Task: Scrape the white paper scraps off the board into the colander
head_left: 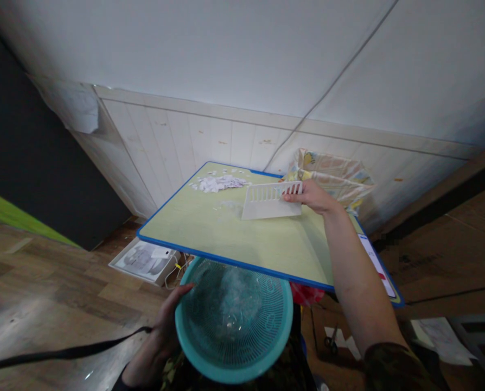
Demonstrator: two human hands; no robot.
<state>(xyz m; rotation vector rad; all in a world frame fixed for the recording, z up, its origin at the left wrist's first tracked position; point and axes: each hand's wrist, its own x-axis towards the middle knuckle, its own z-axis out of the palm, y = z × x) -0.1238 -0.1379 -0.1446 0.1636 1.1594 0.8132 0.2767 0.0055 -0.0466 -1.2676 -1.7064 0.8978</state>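
My right hand [312, 196] grips a flat white plastic scraper [272, 209] with a row of slots along its upper part. Its lower edge is at the yellow-green tabletop [202, 228], right of a faint whitish patch. Scraps of white paper [220, 183] lie heaped at the table's far left corner. Below the near edge, my left hand [173, 309] holds a turquoise plastic colander [285, 331] by its left rim. Whitish, clear bits [238, 296] lie inside the colander; what they are I cannot make out.
A patterned fabric basket [336, 171] stands at the table's back right against the wall. On the right table edge lies a phone-like screen [376, 266]. A white box [145, 260] with cables sits on the floor at left. Scissors [331, 342] and papers lie lower right.
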